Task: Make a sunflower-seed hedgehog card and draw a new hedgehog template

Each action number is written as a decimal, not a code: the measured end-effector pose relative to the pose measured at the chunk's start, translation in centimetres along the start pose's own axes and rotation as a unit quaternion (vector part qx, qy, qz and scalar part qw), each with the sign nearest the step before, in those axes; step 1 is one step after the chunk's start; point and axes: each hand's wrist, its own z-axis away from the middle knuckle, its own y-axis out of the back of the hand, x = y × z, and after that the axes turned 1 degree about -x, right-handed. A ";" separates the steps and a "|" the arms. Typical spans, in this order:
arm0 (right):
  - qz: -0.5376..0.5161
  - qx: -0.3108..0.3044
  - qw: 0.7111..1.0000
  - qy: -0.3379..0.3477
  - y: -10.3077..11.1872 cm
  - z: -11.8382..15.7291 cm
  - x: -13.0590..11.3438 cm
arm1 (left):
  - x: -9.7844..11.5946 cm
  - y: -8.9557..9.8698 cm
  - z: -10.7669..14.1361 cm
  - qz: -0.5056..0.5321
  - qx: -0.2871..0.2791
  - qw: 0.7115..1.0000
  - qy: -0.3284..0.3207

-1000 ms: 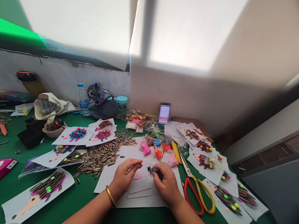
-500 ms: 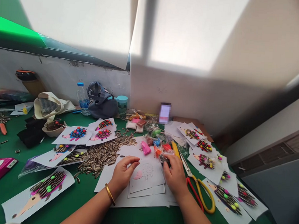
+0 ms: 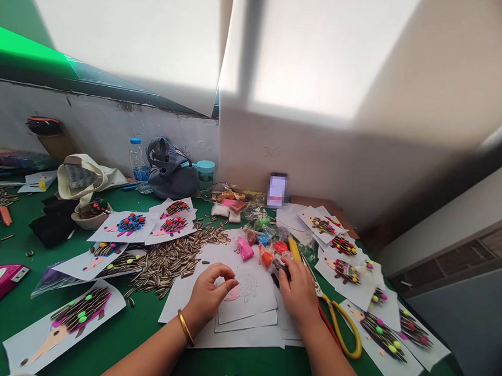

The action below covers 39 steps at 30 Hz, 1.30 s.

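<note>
My left hand [image 3: 212,290] is closed in a pinch over the left side of a paper with a hedgehog drawing [image 3: 250,286]. A tiny dark speck shows at its fingertips, too small to name. The drawing has a pink face and a dotted body outline. My right hand [image 3: 299,291] is at the paper's right edge, its fingers curled on a wrapped packet of dark clay [image 3: 277,264], which they partly hide. An orange clay packet [image 3: 266,257] lies beside it, and a pink clay packet [image 3: 244,248] is farther left.
Sunflower seeds [image 3: 167,262] are heaped left of the papers. Scissors [image 3: 347,327] and a yellow cutter [image 3: 294,249] lie at the right. Hedgehog pictures [image 3: 80,319] spread on both sides. A phone [image 3: 277,189], a bag [image 3: 171,170] and a bottle [image 3: 140,168] stand behind.
My right hand has lowered the dark packet beside the orange one and shifted slightly right. My left hand has moved a little to the right, still pinched.
</note>
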 end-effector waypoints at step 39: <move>-0.266 -0.026 0.945 0.189 1.6 2.3 -6.8 | 2.3 -1.0 0.9 0.138 -0.178 0.968 0.108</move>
